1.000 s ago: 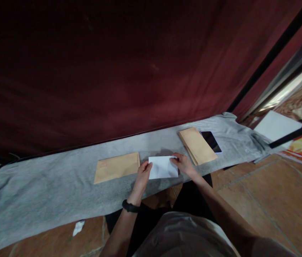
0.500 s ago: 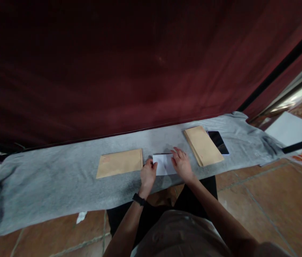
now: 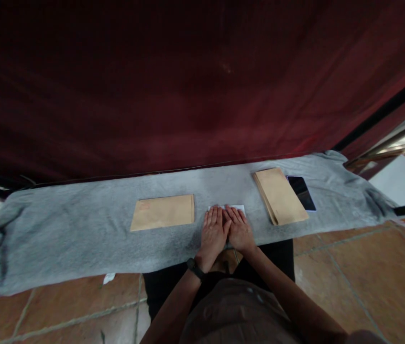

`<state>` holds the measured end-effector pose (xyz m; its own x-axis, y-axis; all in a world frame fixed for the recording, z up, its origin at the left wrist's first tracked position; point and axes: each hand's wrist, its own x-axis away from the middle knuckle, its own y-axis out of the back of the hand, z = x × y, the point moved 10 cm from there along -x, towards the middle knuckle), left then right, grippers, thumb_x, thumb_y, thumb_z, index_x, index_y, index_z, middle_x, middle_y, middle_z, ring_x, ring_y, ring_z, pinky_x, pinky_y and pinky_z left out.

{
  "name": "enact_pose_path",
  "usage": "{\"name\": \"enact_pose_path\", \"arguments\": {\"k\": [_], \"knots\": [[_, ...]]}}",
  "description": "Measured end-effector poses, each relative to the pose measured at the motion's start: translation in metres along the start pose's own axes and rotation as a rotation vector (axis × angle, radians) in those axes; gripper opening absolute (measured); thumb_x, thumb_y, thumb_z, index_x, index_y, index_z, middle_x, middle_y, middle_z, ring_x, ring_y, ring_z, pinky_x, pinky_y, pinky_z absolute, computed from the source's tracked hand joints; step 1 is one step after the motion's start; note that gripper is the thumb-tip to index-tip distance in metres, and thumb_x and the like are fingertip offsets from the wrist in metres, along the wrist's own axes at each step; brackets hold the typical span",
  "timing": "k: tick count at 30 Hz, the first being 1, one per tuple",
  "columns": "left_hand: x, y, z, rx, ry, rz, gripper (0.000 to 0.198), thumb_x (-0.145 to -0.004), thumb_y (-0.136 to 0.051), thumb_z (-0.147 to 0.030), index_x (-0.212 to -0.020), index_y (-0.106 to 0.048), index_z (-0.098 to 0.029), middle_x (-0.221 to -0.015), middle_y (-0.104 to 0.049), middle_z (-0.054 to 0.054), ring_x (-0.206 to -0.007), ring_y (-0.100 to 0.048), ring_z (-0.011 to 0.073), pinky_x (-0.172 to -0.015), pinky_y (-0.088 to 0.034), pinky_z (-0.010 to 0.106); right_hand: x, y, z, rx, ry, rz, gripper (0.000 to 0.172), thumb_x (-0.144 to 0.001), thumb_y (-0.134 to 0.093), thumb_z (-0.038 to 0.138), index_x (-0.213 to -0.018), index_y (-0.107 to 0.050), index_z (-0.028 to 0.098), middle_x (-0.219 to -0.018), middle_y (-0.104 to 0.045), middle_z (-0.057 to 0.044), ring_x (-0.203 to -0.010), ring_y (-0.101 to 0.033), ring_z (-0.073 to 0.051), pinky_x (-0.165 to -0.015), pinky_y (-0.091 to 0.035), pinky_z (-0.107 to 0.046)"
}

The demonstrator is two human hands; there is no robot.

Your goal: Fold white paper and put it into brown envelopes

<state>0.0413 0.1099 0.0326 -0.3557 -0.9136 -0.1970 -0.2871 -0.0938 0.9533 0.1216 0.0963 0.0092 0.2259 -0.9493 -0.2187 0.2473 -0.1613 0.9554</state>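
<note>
My left hand (image 3: 213, 233) and my right hand (image 3: 239, 231) lie flat, side by side, on a piece of white paper (image 3: 241, 208) on the cloth-covered bench. The fingers of both are stretched out and point away from me. Most of the paper is hidden under my palms; only its far edge and corners show. To the left of my left hand lies a brown envelope (image 3: 163, 212) with faint red print. Right of my right hand is a stack of brown envelopes (image 3: 281, 196), set at a slant.
A dark-screened phone (image 3: 301, 192) rests beside the stack, partly under it. Grey cloth (image 3: 80, 229) covers the long narrow bench. Behind it hangs a dark red sheet (image 3: 188, 95). A white scrap (image 3: 109, 278) lies on the tiled floor (image 3: 334, 272).
Both hands have gone from holding the white paper at its two ends to lying flat on top of it. The view has shifted slightly.
</note>
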Motion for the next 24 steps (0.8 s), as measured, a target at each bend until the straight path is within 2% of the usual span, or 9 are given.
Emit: {"name": "enact_pose_path", "arguments": {"k": [3, 6, 10, 15, 24], "knots": [[0.003, -0.014, -0.001, -0.032, 0.011, 0.033, 0.065, -0.105, -0.031, -0.047, -0.155, -0.035, -0.004, -0.161, -0.038, 0.017, -0.153, -0.029, 0.0277, -0.124, -0.03, 0.047, 0.001, -0.001, 0.0, 0.017, 0.006, 0.01, 0.056, -0.1, -0.038, 0.02, -0.156, -0.039, 0.017, -0.162, -0.038, -0.008, -0.149, -0.036, -0.024, -0.124, -0.023, -0.045], [0.006, -0.019, 0.003, -0.041, 0.016, 0.051, 0.07, -0.105, -0.031, -0.05, -0.157, -0.03, -0.004, -0.164, -0.032, 0.017, -0.155, -0.024, 0.0272, -0.125, -0.027, 0.046, 0.001, -0.002, 0.001, 0.024, 0.01, 0.01, 0.054, -0.102, -0.038, 0.024, -0.155, -0.04, 0.017, -0.162, -0.039, -0.009, -0.149, -0.036, -0.026, -0.123, -0.024, -0.045], [0.013, -0.016, 0.008, -0.038, 0.005, 0.048, 0.071, -0.104, -0.032, -0.051, -0.159, -0.026, -0.005, -0.164, -0.031, 0.018, -0.155, -0.023, 0.0277, -0.125, -0.028, 0.048, 0.0, -0.002, 0.001, 0.008, -0.006, -0.007, 0.05, -0.105, -0.039, 0.03, -0.152, -0.046, 0.017, -0.16, -0.042, -0.01, -0.147, -0.039, -0.027, -0.123, -0.025, -0.046], [0.03, -0.015, 0.008, -0.037, -0.075, 0.075, 0.075, -0.103, -0.035, -0.053, -0.159, -0.024, -0.005, -0.164, -0.029, 0.02, -0.154, -0.025, 0.0287, -0.124, -0.029, 0.048, -0.001, 0.003, 0.0, -0.03, -0.027, -0.04, 0.048, -0.105, -0.041, 0.032, -0.149, -0.051, 0.016, -0.158, -0.044, -0.009, -0.146, -0.041, -0.026, -0.123, -0.026, -0.046], [0.068, -0.006, 0.002, -0.062, -0.124, 0.074, 0.08, -0.1, -0.044, -0.057, -0.16, -0.024, -0.008, -0.163, -0.031, 0.02, -0.154, -0.026, 0.0301, -0.123, -0.03, 0.049, -0.002, 0.006, -0.001, -0.057, -0.04, -0.033, 0.048, -0.103, -0.044, 0.03, -0.149, -0.05, 0.017, -0.157, -0.046, -0.01, -0.145, -0.043, -0.027, -0.122, -0.028, -0.047]]}}
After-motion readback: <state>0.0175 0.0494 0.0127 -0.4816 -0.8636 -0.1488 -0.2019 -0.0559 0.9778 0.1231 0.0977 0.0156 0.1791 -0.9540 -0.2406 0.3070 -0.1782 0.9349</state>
